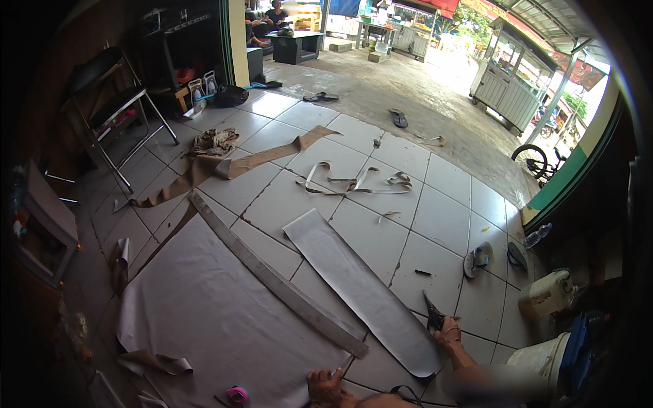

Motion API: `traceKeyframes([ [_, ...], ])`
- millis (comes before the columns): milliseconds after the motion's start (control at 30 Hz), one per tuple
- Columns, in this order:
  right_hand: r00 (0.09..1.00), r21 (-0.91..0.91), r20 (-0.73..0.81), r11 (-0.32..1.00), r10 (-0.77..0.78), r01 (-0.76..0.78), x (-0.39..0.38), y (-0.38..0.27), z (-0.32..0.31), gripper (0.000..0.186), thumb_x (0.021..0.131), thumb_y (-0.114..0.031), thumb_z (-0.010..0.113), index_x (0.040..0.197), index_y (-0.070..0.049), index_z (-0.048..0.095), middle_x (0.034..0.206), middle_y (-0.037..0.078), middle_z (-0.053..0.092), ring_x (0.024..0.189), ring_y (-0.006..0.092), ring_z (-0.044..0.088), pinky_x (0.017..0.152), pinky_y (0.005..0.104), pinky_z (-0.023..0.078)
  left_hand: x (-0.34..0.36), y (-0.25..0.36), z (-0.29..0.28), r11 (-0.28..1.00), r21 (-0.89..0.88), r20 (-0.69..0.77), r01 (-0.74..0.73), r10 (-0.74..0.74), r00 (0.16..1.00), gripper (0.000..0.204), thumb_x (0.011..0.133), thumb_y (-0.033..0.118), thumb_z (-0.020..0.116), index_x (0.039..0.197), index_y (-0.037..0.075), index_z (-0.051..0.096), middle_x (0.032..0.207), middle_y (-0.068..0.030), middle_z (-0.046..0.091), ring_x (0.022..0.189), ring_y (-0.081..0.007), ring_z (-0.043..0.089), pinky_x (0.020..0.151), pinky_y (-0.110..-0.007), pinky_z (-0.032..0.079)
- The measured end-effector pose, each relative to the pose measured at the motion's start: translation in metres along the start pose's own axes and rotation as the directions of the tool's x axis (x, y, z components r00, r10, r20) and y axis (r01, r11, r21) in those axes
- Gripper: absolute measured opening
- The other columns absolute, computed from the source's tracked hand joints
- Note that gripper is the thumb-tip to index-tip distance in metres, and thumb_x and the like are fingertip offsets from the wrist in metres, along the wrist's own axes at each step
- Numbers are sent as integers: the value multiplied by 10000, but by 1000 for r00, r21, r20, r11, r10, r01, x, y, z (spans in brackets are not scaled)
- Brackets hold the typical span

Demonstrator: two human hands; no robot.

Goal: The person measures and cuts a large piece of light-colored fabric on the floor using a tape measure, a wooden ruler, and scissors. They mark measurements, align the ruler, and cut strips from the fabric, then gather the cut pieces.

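Note:
My right hand (448, 332) is closed on dark-handled scissors (433, 309) over the tiles, beside the lower end of a long grey strip of sheet material (350, 285). My left hand (324, 386) grips the edge of a large grey sheet (211, 299) at the bottom, its fingers bent. A long flat metal bar (275, 272) lies along that sheet's upper right edge. A pink tape measure (237, 394) rests on the sheet, left of my left hand.
Brown offcuts (265, 160) and curled thin strips (354, 185) lie ahead on the tiles. Sandals (478, 260), a jug (544, 292) and a bucket (534, 357) are at right, a folding chair (119, 115) at left. A seated person (275, 17) and carts (503, 75) are outside.

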State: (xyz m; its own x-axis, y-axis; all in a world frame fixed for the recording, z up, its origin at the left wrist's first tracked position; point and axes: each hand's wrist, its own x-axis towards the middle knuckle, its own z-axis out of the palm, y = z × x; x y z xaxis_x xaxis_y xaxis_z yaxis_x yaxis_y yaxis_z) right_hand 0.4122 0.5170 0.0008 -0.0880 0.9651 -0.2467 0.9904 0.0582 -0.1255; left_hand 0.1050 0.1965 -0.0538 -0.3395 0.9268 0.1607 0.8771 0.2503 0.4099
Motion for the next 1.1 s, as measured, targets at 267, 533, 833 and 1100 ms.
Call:
traceKeyframes([
  [267, 993, 225, -114, 973, -23, 48, -47, -71, -53, 357, 850, -276, 741, 1032, 19, 656, 881, 165, 706, 786, 279, 692, 754, 404, 550, 20, 0, -37, 983, -180, -123, 21, -43, 991, 238, 852, 238, 657, 1067, 174, 736, 964, -68, 573, 953, -283, 530, 861, -458, 412],
  [533, 731, 343, 600, 930, -325, 132, -157, -136, -40, 611, 790, -537, 853, 988, 24, 715, 810, 119, 711, 745, 213, 666, 710, 370, 530, 20, 2, -36, 966, -225, -97, 127, -152, 984, 151, 901, 212, 719, 1038, 166, 761, 990, -41, 595, 1019, -258, 575, 1014, -464, 436],
  [833, 583, 285, 744, 944, -326, 164, -152, -137, -4, 750, 809, -669, 763, 1097, 22, 714, 943, 198, 738, 896, 298, 715, 810, 404, 543, 25, 8, -39, 955, -223, -52, 193, -210, 976, 182, 865, 208, 750, 1039, 159, 733, 1008, -49, 594, 1009, -270, 570, 1007, -484, 414],
  [1100, 573, 297, 767, 952, -287, 78, -155, -147, 2, 730, 818, -654, 769, 1104, 16, 711, 921, 178, 732, 870, 269, 710, 789, 393, 544, 40, 24, -34, 933, -163, -92, 320, -338, 937, 185, 817, 217, 771, 986, 167, 714, 983, -22, 607, 984, -248, 580, 1007, -487, 398],
])
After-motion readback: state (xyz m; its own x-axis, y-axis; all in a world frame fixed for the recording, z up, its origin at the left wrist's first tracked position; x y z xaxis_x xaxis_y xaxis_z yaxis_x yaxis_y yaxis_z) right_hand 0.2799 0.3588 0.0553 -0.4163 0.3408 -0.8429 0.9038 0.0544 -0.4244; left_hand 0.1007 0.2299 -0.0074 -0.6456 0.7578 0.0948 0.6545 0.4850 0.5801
